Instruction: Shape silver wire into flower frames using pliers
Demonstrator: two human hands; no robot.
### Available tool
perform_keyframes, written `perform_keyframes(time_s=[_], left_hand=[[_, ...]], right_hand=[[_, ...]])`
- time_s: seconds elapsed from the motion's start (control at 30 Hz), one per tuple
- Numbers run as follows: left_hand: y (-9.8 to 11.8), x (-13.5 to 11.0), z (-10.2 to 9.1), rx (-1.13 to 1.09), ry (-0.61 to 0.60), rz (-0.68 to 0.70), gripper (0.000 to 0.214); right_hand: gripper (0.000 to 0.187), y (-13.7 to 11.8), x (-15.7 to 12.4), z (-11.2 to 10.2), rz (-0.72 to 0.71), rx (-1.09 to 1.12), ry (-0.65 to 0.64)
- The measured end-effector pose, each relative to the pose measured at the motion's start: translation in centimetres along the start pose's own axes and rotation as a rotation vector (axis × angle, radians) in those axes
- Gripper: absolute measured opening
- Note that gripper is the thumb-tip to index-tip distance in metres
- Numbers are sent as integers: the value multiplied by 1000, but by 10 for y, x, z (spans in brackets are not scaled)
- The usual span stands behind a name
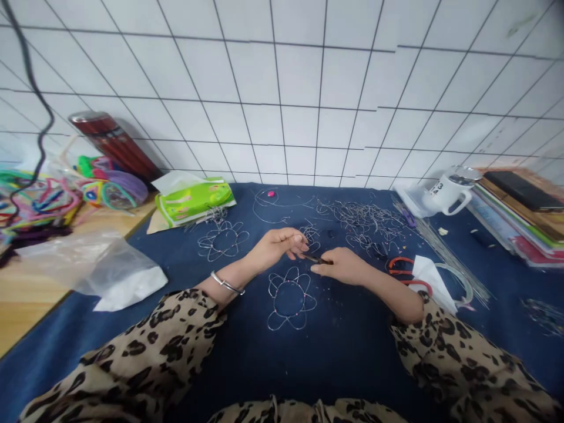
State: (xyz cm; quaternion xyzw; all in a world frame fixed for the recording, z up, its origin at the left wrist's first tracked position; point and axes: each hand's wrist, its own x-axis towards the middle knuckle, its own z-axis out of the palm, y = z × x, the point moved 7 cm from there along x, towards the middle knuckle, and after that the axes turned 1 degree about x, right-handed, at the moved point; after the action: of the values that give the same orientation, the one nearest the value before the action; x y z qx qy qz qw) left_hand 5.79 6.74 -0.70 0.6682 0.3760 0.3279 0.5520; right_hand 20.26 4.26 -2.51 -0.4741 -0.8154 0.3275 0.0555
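Observation:
My left hand [284, 242] is pinched closed above the blue cloth, its fingertips together on something thin that I cannot make out. My right hand [341, 266] wraps round the dark handles of small pliers [314, 259], whose tip points left and meets the left fingertips. Just below both hands, a flower-shaped wire ring [288, 299] with looped petals and small pink beads lies flat. Further left is another set of wire flowers [222, 241], seemingly stacked. Behind the hands sits a small tangle of wire pieces [311, 235], partly covered by my fingers.
A heap of loose wire pieces [370, 223] spreads at the back right, near long straight wires [453, 258] and red-handled scissors [408, 276]. Farther right stand a white mug [449, 191] and stacked books [520, 217]. On the left are a green tissue pack [194, 202] and plastic bag [97, 264].

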Motion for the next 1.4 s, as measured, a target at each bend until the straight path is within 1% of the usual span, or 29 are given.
perform_keyframes(time_s=[0.1,0.17,0.27,0.33,0.4,0.5,0.53,0.6,0.67,0.73,0.83,0.9,0.97,1.1,1.23,1.33,1.4], left_hand=[[-8,-7,-8,-68,78,-74,31],[-14,-13,-11,-106,93,-125,31],[-18,-22,-10,-120,92,-154,32],[-16,-27,-4,-91,70,-142,33],[-14,-29,4,-32,33,-121,33],[-8,-32,15,78,-8,-93,33],[-5,-32,18,122,-5,-80,35],[-1,-34,24,238,-40,-56,40],[2,-34,26,312,-36,-36,41],[2,-34,28,301,-49,-45,41],[-3,-34,28,226,-76,-77,41],[-4,-34,27,219,-78,-72,40],[-2,-34,26,267,-56,-42,39],[5,-35,25,432,5,6,41],[6,-35,28,510,-13,12,45],[7,-35,30,501,-36,33,48],[9,-35,28,490,-45,54,50]], right_hand=[[43,-7,-3,3,-58,-131,79],[39,-8,-3,3,-70,-93,144],[38,-4,-3,-1,-42,152,262],[37,-1,-4,-5,-27,319,340],[35,-3,-5,-5,-37,429,375],[34,-11,-6,0,-70,528,374],[34,-14,-7,1,-83,550,370],[33,-18,-7,6,-98,564,345],[29,-20,-7,8,-112,575,341],[26,-21,-7,9,-133,587,337],[24,-21,-7,9,-159,605,337],[23,-21,-6,9,-160,622,330],[23,-21,-6,10,-153,645,315],[23,-21,-5,12,-135,666,309],[22,-22,-3,11,-146,695,302],[21,-25,-2,10,-156,716,282],[20,-26,-3,7,-157,684,295]])
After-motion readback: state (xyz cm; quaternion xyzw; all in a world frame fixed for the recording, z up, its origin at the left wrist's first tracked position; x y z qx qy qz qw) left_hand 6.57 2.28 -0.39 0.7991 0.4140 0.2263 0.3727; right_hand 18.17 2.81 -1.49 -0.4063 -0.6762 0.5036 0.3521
